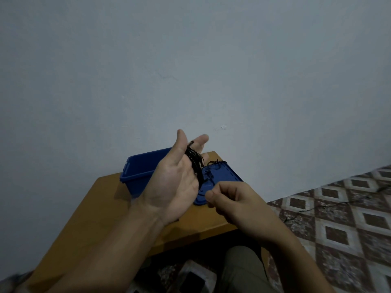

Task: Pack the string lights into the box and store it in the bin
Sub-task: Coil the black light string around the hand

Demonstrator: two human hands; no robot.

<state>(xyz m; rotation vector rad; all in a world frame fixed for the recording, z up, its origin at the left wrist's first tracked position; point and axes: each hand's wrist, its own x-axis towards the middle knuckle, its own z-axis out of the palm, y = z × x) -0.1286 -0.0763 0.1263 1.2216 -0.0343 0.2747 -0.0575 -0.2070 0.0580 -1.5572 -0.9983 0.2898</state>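
Step in hand was coiling, judging by the layout; nothing was packed yet. Left hand (173, 182) was raised palm-up, flat, fingers straight, and the string lights (193, 160) sat as a dark bundle wound round those fingers, just past the palm. Right hand (230, 199) was lower and to the right of the left, fingers curled, thumb against forefinger, pinching what looked like the free strand; the wire at the pinch was too thin to confirm. A loose bit of strand lay on the blue lid (224, 172) just beyond the right hand's knuckles, and more dark wire trailed on the floor tiles (300, 211) well out to the right of that hand. So there was probably slack left to take up. Next move, as I read it: feed the strand over the left fingers for more turns, keep tension light so the bulbs don't snag, then slide the coil off without it springing apart. The open blue bin (137, 168) stood behind the left hand, partly hidden by it, lid off beside it. I saw no separate box, so I couldn't tell where that was. Surface was a small tan wooden table (101, 208) under both forearms, pushed against a plain pale wall (190, 70). The floor (338, 208) to the right had a brown-and-white diamond pattern. Light was dim.
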